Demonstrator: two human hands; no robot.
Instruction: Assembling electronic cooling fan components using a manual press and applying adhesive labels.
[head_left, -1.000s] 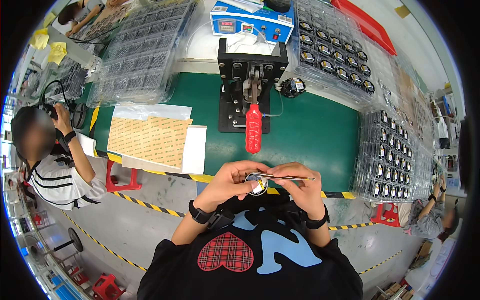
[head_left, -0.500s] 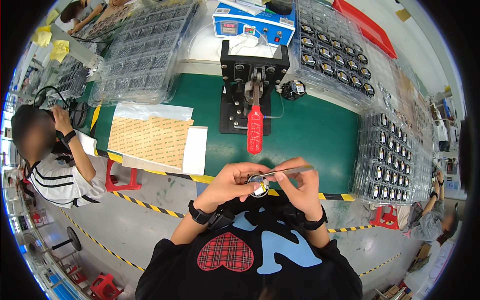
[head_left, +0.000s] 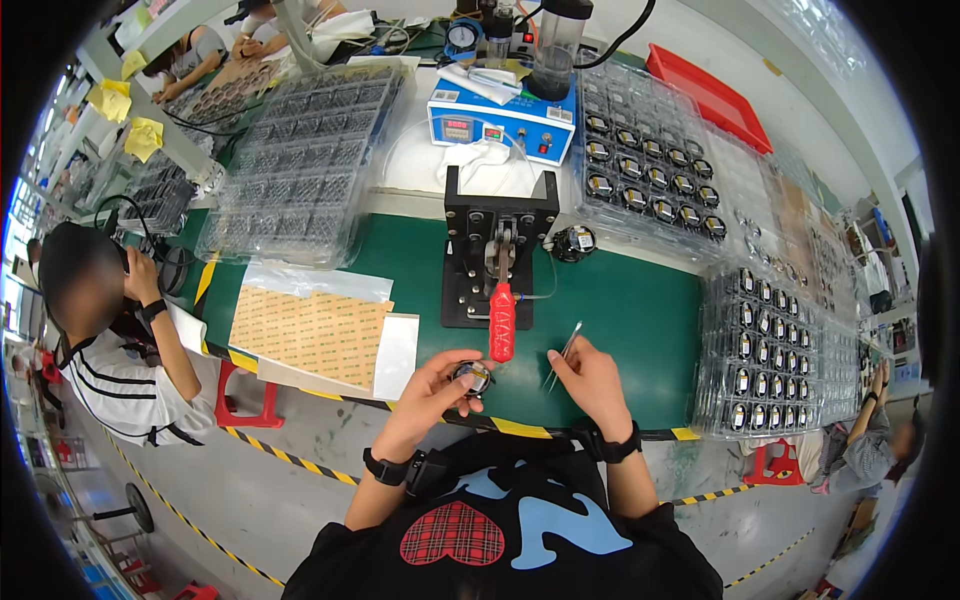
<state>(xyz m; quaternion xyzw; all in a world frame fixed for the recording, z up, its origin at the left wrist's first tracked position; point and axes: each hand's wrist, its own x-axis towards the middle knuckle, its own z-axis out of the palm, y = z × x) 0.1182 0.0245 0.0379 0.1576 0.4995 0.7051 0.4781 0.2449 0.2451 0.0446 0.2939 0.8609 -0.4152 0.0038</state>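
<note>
My left hand (head_left: 432, 402) grips a small round black part (head_left: 473, 377) between thumb and fingers, over the front edge of the green table. A light label and a bit of yellow show on its upper face. My right hand (head_left: 592, 385) is closed on a pair of metal tweezers (head_left: 567, 352), whose tips point up and away, apart from the round part. Just beyond my left hand stands a black hand press (head_left: 487, 300) with a red lever grip (head_left: 502, 325). A similar round part (head_left: 574, 243) rests to the right of the press.
Backed adhesive sheets (head_left: 310, 335) lie on the left of the table. Clear trays (head_left: 300, 150) are stacked behind them; trays of round parts (head_left: 655, 165) stand back right, more (head_left: 770, 350) at right. A blue control box (head_left: 500, 125) sits behind the press. A co-worker (head_left: 125, 350) sits at left.
My hands have moved apart: the left went left with the round part, and the right drew the tweezers away from it. The view has shifted, showing more of the back.
</note>
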